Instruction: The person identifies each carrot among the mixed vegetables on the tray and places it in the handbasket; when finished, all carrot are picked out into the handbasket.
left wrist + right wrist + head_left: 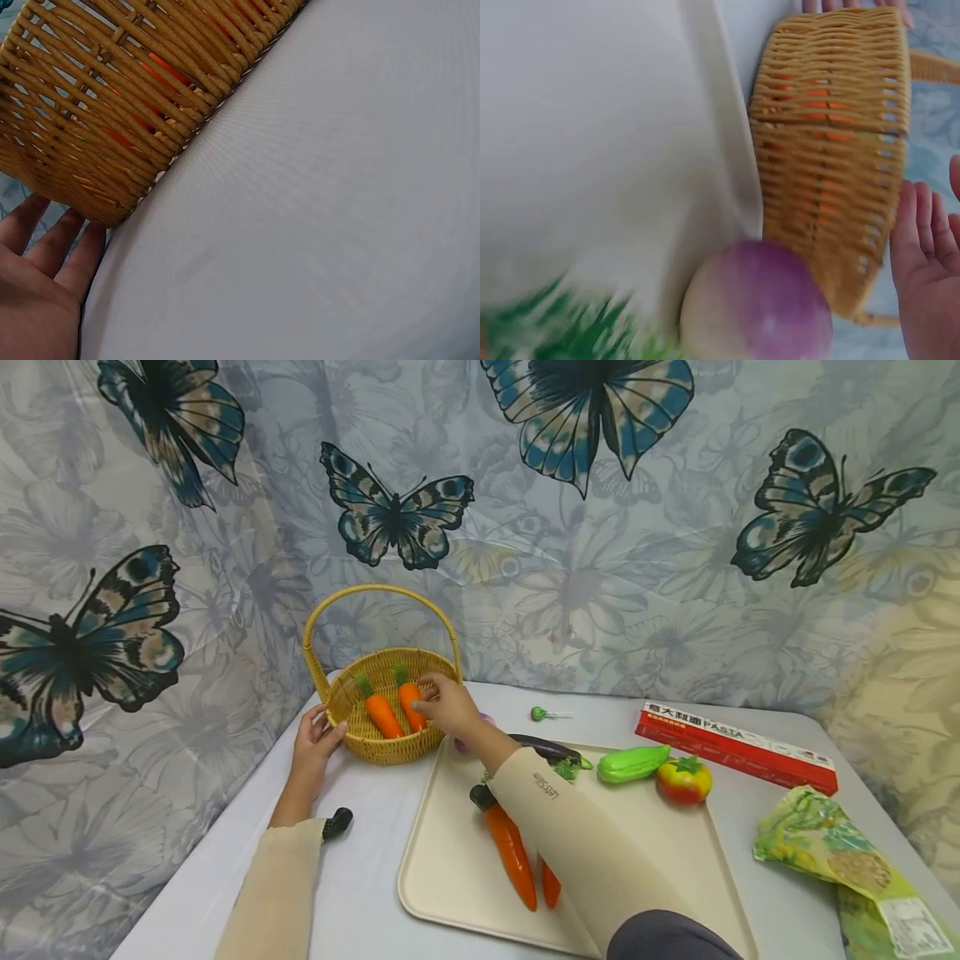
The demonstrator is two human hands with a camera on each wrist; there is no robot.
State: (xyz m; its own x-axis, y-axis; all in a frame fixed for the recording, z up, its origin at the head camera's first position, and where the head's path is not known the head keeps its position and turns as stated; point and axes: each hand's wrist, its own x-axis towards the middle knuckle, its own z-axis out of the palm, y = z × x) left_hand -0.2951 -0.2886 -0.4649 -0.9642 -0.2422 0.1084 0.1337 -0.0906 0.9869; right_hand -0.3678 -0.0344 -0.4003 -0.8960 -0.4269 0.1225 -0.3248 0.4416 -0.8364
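Gripping the left side of the basket (pixel 386 752), the left hand (pixel 309 750) has its thumb over the rim and its fingers against the outer wall; the right hand (pixel 453 708) reaches over the basket's right side, its fingers released and fairly straight, close to the right carrot (pixel 411 703), though whether they touch it I cannot tell; that carrot and the left carrot (pixel 383 717) lie side by side inside the basket; just right of the basket sits a turnip (pixel 757 307); the tray (pixel 450 877), right of the basket and nearer the person, carries an eggplant (pixel 551 748), a green vegetable (pixel 633 765), a tomato (pixel 684 779) and two long orange vegetables (pixel 513 852), one partly hidden by the sleeve (pixel 585 827); farther right of the basket, a pasta box (pixel 738 747) and a bag (pixel 832 847) lie on the table (pixel 367 877).
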